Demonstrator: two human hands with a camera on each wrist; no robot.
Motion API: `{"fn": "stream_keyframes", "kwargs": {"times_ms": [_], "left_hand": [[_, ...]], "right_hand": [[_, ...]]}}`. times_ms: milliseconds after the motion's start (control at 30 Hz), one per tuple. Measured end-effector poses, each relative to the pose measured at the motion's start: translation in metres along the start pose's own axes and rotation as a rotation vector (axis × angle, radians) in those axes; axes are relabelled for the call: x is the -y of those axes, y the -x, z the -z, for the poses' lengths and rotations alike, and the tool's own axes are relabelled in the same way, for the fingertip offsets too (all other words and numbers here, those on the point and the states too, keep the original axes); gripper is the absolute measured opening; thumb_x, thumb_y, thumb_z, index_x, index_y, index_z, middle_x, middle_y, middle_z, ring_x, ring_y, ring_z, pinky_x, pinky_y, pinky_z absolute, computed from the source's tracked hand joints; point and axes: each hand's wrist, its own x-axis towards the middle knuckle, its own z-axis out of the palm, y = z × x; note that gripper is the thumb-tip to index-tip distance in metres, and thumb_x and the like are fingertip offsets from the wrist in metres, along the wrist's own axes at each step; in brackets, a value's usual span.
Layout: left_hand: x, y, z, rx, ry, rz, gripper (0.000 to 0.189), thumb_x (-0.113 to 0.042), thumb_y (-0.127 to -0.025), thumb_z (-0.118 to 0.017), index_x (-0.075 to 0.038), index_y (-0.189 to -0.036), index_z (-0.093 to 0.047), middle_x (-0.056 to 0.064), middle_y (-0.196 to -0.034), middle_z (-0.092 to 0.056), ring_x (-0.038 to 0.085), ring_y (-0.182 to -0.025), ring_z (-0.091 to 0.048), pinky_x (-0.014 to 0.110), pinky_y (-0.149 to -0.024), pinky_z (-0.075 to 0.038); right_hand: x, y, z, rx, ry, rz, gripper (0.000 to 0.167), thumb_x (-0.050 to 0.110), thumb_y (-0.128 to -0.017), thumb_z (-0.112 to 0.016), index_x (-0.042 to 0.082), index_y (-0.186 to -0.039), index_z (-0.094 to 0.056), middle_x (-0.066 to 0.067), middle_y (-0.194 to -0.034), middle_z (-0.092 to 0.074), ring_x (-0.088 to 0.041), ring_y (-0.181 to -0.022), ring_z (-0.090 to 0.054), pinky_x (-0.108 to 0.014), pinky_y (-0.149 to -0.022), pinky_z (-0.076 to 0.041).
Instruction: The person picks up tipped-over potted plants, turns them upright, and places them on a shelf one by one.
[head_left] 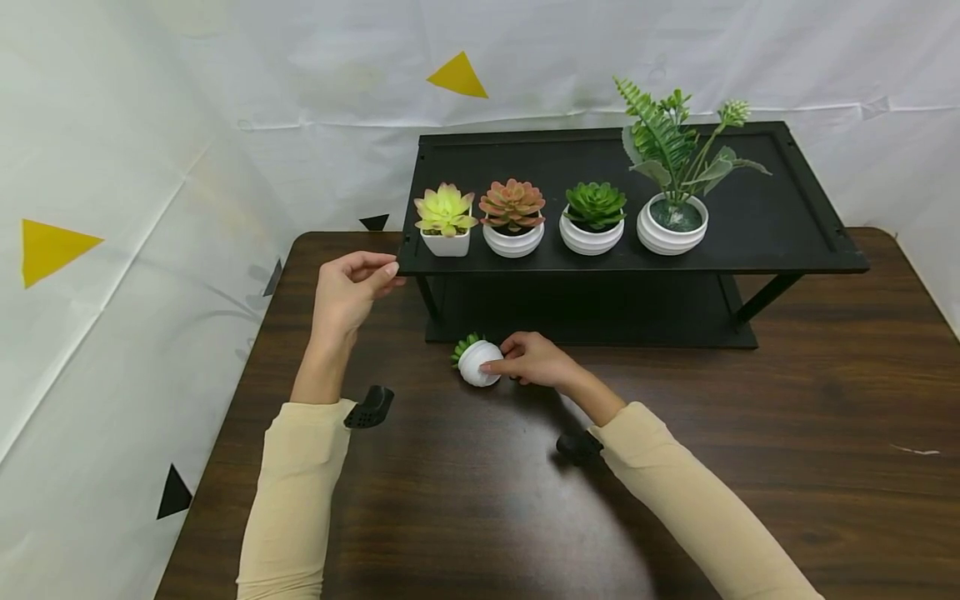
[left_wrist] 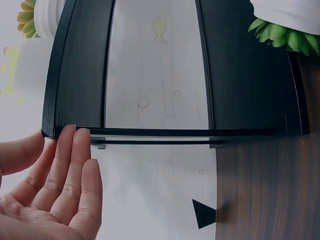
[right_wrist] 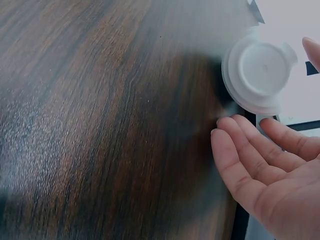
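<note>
My left hand (head_left: 347, 292) pinches the left front corner of the top board of a black two-tier shelf (head_left: 525, 150). In the left wrist view the thumb and fingertips (left_wrist: 80, 132) lie on either side of that board's edge. In front of the shelf, my right hand (head_left: 536, 360) holds a small potted succulent (head_left: 480, 364) between thumb and fingers. Its white pot is tipped sideways, green leaves pointing left. The right wrist view shows the base of this pot (right_wrist: 265, 68) facing the camera; whether it touches the table cannot be told.
Along the top board's front stand a yellow succulent (head_left: 446, 218), a reddish succulent (head_left: 513, 215), a green succulent (head_left: 594, 217) and a taller leafy plant (head_left: 672, 221), all in white pots. The dark wooden table (head_left: 450, 500) meets white sheeting (head_left: 97, 350) at left and behind.
</note>
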Motion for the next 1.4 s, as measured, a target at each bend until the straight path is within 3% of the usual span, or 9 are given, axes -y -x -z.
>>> {"fn": "stream_keyframes", "kwargs": {"times_ms": [233, 433, 800, 1100, 1400], "left_hand": [[0.0, 0.0, 0.0, 0.0, -0.002, 0.003, 0.023, -0.006, -0.087, -0.062, 0.008, -0.105, -0.063, 0.016, -0.095, -0.063, 0.019, -0.078, -0.066, 0.03, -0.078, -0.052], [0.0, 0.0, 0.0, 0.002, 0.006, 0.0, 0.023, -0.005, -0.087, -0.062, 0.008, -0.105, -0.063, 0.016, -0.095, -0.063, 0.018, -0.078, -0.066, 0.035, -0.081, -0.051], [0.0, 0.001, 0.0, -0.001, 0.005, 0.001, 0.022, -0.005, -0.087, -0.062, 0.008, -0.105, -0.063, 0.014, -0.094, -0.063, 0.017, -0.077, -0.066, 0.026, -0.076, -0.053], [0.001, 0.0, 0.0, 0.003, -0.006, -0.007, 0.023, -0.006, -0.087, -0.061, 0.007, -0.105, -0.063, 0.016, -0.095, -0.063, 0.015, -0.076, -0.066, 0.026, -0.076, -0.053], [0.001, 0.0, 0.0, 0.0, -0.01, 0.0, 0.023, -0.006, -0.087, -0.062, 0.007, -0.105, -0.063, 0.019, -0.098, -0.063, 0.017, -0.078, -0.066, 0.025, -0.076, -0.053]], "right_hand": [[0.004, -0.005, -0.004, -0.017, 0.017, -0.004, 0.048, 0.031, -0.082, -0.069, -0.004, -0.109, -0.053, -0.01, -0.086, -0.059, -0.022, -0.073, -0.056, -0.03, -0.06, -0.049], [0.009, -0.008, -0.005, -0.033, 0.054, -0.001, 0.048, 0.032, -0.082, -0.069, -0.004, -0.108, -0.054, -0.008, -0.088, -0.059, -0.019, -0.071, -0.055, -0.024, -0.055, -0.046], [0.011, -0.01, -0.007, -0.058, 0.08, -0.014, 0.044, 0.036, -0.082, -0.068, -0.002, -0.103, -0.058, -0.005, -0.079, -0.056, -0.013, -0.059, -0.048, -0.022, -0.048, -0.041], [0.009, -0.007, -0.004, -0.033, 0.092, -0.008, 0.041, 0.031, -0.081, -0.07, -0.002, -0.101, -0.058, -0.007, -0.082, -0.059, -0.02, -0.072, -0.056, -0.023, -0.053, -0.043], [0.007, -0.001, 0.002, 0.02, 0.089, 0.025, 0.046, 0.02, -0.078, -0.073, -0.007, -0.109, -0.053, -0.012, -0.095, -0.058, -0.017, -0.077, -0.052, -0.024, -0.061, -0.045]]}}
